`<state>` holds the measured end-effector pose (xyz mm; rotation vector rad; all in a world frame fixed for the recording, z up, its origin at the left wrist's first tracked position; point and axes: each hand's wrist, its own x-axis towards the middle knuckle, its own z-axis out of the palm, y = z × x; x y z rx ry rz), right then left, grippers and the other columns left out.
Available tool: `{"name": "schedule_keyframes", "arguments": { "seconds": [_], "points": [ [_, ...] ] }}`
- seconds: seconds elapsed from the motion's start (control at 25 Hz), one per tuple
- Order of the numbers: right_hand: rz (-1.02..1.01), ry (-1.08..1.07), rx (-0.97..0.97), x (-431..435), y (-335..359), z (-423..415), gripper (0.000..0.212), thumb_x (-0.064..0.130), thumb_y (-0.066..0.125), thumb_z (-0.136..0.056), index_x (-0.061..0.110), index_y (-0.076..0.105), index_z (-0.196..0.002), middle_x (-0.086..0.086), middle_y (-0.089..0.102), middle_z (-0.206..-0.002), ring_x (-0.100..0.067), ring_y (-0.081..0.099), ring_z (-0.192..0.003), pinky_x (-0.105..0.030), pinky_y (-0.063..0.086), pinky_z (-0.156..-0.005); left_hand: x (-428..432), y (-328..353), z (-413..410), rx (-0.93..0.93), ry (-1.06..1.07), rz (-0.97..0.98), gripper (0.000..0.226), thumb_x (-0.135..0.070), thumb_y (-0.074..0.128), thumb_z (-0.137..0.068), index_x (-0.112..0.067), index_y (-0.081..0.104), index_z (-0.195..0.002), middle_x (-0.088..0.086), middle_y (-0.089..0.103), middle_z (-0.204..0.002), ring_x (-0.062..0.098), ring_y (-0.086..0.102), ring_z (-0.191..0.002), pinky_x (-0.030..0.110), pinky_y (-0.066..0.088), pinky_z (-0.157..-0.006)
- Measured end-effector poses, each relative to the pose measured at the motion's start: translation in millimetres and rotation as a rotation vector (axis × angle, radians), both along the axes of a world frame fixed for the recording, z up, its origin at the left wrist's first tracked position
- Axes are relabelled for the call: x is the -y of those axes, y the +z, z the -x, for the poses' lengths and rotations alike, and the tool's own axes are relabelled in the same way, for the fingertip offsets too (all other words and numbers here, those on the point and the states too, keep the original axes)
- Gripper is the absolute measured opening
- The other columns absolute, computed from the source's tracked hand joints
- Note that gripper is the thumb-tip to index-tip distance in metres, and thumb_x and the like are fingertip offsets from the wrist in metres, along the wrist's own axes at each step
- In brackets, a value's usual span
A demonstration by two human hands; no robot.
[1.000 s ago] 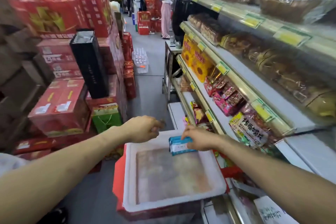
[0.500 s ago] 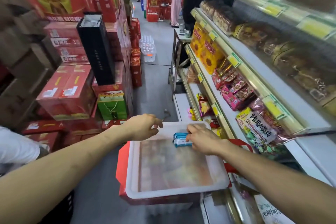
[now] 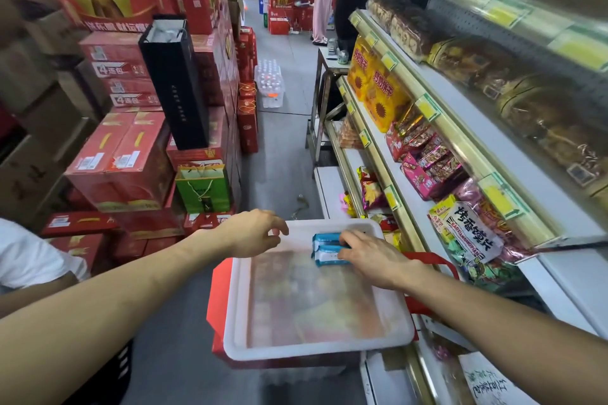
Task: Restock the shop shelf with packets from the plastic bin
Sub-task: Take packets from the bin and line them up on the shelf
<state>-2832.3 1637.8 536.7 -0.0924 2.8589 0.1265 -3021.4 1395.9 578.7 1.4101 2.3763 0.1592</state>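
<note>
Lying on the far end of the bin lid (image 3: 316, 325), the blue packets (image 3: 325, 248) are looking light, soft and slippery; the right hand (image 3: 371, 255) is clamping their right edge, the left hand (image 3: 253, 232) hovering with its grip apart.

Both forearms are bare to the elbow, with no watch, rings or gloves on either hand.

bin contents: blurred behind the frosted lid (image 3: 316, 299)
blue packets (image 3: 325, 248): right ends covered by the right hand (image 3: 371, 256)
top shelf (image 3: 493, 3): cut off by the frame edge
</note>
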Motion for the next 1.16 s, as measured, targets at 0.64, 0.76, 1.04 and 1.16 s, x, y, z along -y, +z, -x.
{"name": "schedule_keyframes", "arguments": {
  "seconds": [0.64,0.76,1.04,1.16],
  "points": [
    [0.601,-0.418,0.178,-7,27,-39,0.041,0.024,0.065,-0.098,0.051,0.065,-0.129,0.015,0.053,-0.139,-0.003,0.055,-0.117,-0.022,0.052,-0.085,-69,-43,-32,0.07,-0.192,-0.082,0.059,-0.001,0.049,-0.087,-0.022,0.061,-0.141,0.002,0.054,-0.15,0.024,0.05,-0.136,0.038,0.041,-0.116],
    [0.656,-0.484,0.159,-11,36,-59,0.04,0.022,0.067,-0.098,0.05,0.066,-0.127,0.021,0.054,-0.132,0.0,0.058,-0.109,-0.018,0.052,-0.075,-81,-59,-36,0.005,-0.241,-0.044,0.055,-0.011,0.054,-0.089,-0.031,0.061,-0.14,0.0,0.056,-0.145,0.026,0.049,-0.128,0.04,0.045,-0.109],
    [0.775,-0.587,0.112,-10,39,-85,0.039,0.023,0.069,-0.097,0.05,0.068,-0.124,0.021,0.059,-0.125,-0.004,0.061,-0.113,-0.033,0.058,-0.093,-105,-82,-65,0.169,-0.23,-0.012,0.038,-0.022,0.063,-0.098,-0.03,0.061,-0.135,0.002,0.057,-0.129,0.027,0.06,-0.111,0.037,0.053,-0.093],
    [0.769,-0.583,0.095,-3,38,-88,0.044,0.02,0.068,-0.097,0.048,0.065,-0.13,0.02,0.058,-0.126,-0.005,0.06,-0.114,-0.034,0.057,-0.096,-102,-92,-79,0.228,-0.164,-0.025,0.046,-0.015,0.064,-0.094,-0.026,0.059,-0.139,0.005,0.059,-0.122,0.024,0.06,-0.103,0.028,0.049,-0.083]
  ]
}}
